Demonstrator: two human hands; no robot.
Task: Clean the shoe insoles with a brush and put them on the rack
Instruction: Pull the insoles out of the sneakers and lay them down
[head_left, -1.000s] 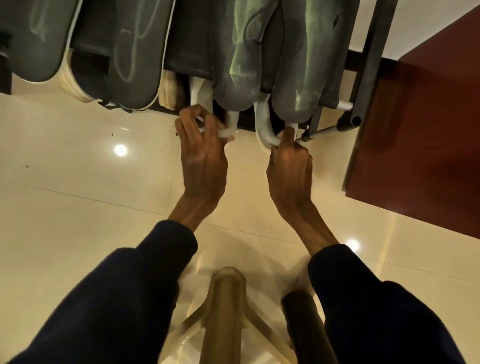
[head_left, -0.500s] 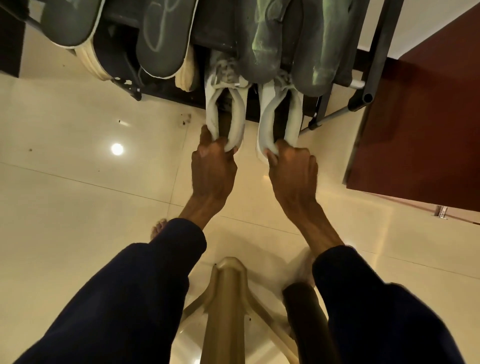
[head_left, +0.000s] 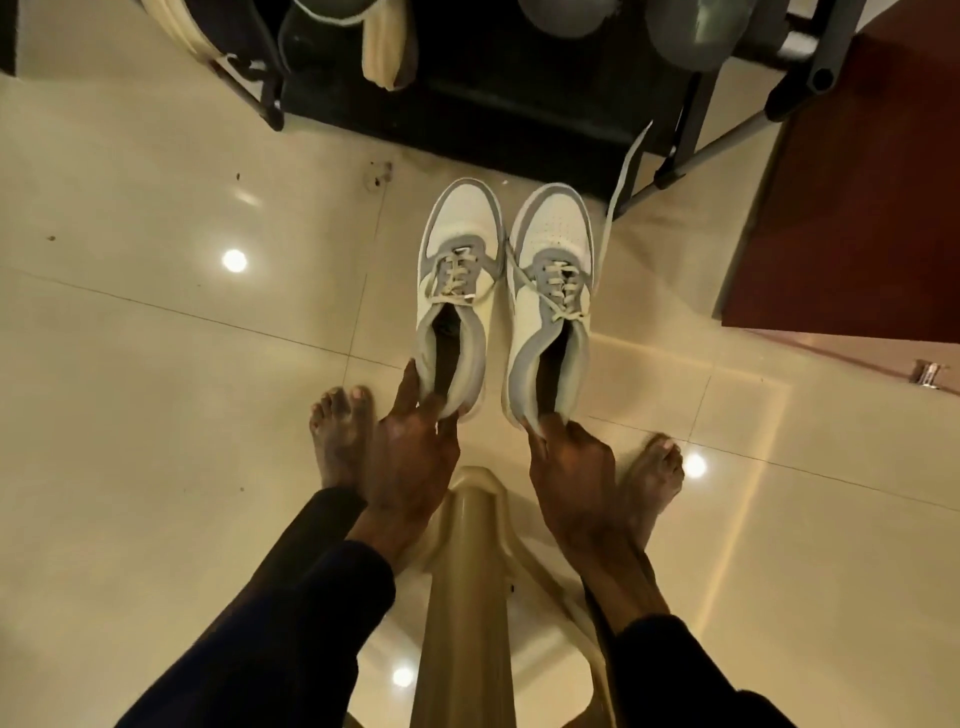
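Left shoe (head_left: 457, 244) and right shoe (head_left: 553, 244) now drawn clear of the rack (head_left: 519, 130), held just before it. Left hand (head_left: 410, 457) and right hand (head_left: 571, 473) each pinch a heel. Insoles judged inside; extraction next.

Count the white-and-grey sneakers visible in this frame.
2. The left sneaker is gripped at its heel by the left hand; the right sneaker, beside it, by the right hand. The rack above is cropped, so others may be hidden.

I've pulled both shoes clear of the rack (head_left: 693, 104): my left hand (head_left: 410, 457) now holds the left shoe (head_left: 457, 291) by its heel, my right hand (head_left: 571, 467) the right shoe (head_left: 550, 301), both fully out over the floor (head_left: 156, 415)
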